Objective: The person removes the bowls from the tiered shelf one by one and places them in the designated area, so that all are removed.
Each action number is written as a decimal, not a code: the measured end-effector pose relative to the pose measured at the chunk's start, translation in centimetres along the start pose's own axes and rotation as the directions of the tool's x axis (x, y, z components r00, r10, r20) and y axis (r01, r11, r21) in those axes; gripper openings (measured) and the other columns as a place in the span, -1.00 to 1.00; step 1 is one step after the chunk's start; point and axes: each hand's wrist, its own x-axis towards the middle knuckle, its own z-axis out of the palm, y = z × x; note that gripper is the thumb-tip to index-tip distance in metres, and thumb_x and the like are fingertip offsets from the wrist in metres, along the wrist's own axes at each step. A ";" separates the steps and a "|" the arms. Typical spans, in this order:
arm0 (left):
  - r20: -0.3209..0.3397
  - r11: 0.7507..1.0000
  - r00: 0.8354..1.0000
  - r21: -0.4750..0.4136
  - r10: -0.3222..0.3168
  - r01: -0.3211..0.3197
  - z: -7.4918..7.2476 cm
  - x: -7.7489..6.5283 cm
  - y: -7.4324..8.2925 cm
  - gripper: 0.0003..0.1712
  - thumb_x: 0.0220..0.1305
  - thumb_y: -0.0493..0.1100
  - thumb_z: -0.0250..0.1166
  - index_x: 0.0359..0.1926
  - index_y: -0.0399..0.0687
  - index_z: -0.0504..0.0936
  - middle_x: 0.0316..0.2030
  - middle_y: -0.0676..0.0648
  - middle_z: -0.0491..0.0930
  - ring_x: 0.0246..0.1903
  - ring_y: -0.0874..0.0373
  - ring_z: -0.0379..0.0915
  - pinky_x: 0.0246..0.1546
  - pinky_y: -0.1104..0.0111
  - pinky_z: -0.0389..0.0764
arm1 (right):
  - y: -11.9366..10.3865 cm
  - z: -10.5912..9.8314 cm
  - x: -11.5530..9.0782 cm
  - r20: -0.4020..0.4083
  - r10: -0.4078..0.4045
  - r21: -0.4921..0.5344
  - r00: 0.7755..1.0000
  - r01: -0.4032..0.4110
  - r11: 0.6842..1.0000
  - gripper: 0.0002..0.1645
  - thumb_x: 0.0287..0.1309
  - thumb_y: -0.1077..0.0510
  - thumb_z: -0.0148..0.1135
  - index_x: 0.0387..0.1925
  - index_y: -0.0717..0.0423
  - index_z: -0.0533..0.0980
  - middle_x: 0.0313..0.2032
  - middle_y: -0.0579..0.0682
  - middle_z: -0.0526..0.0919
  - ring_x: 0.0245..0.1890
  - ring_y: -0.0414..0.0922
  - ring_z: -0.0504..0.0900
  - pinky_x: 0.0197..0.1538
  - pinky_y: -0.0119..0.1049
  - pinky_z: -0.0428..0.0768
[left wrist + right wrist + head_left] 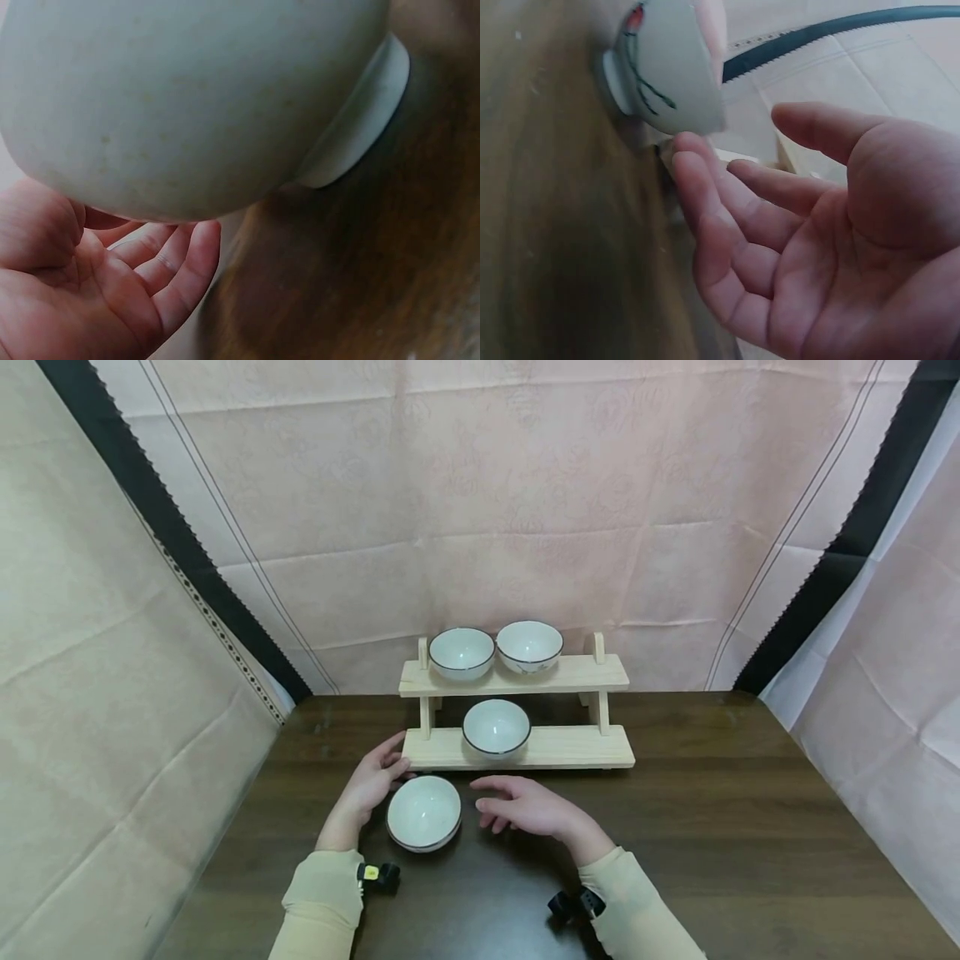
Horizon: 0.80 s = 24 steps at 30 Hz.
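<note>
A white bowl with a dark rim stands upright on the table, between the two hands. My left hand reaches past its left side, with the fingertips right at the left end of the lower shelf. In the left wrist view, the bowl's side covers part of that hand, whose visible fingers are loosely bent. To the right of the bowl, my right hand hovers with relaxed fingers, holding nothing. From the right wrist, the bowl shows a red and green painted motif beyond the fingertips.
A two-tier pale wooden rack stands at the back of the dark table. Its upper tier bears a left bowl and a right bowl; another bowl sits on the lower tier. Pale fabric hangs behind.
</note>
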 end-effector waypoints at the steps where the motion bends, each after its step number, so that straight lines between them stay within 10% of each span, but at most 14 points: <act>1: 0.003 1.000 1.000 0.001 -0.001 0.001 0.0 0.0 0.0 -0.33 0.66 -0.24 0.14 0.67 -0.05 0.23 0.21 -0.34 0.61 0.04 -0.14 0.66 -0.02 0.13 0.68 | -0.1 -0.3 -0.1 0.001 -0.002 -0.008 1.000 0.003 1.000 -0.38 0.57 -0.05 0.21 0.48 0.12 0.45 -0.18 -0.01 0.81 -0.21 -0.04 0.76 -0.08 0.04 0.69; 24: -0.006 1.000 1.000 0.012 0.001 -0.001 0.1 0.1 0.1 -0.33 0.65 -0.26 0.15 0.66 -0.06 0.24 0.23 -0.34 0.62 0.06 -0.16 0.66 -0.01 0.08 0.66 | -1.0 -5.3 -2.2 -0.222 -0.042 0.031 0.974 0.050 0.998 -0.56 0.61 0.08 0.15 0.31 0.26 0.56 -0.10 0.12 0.78 -0.12 0.09 0.76 -0.03 0.01 0.64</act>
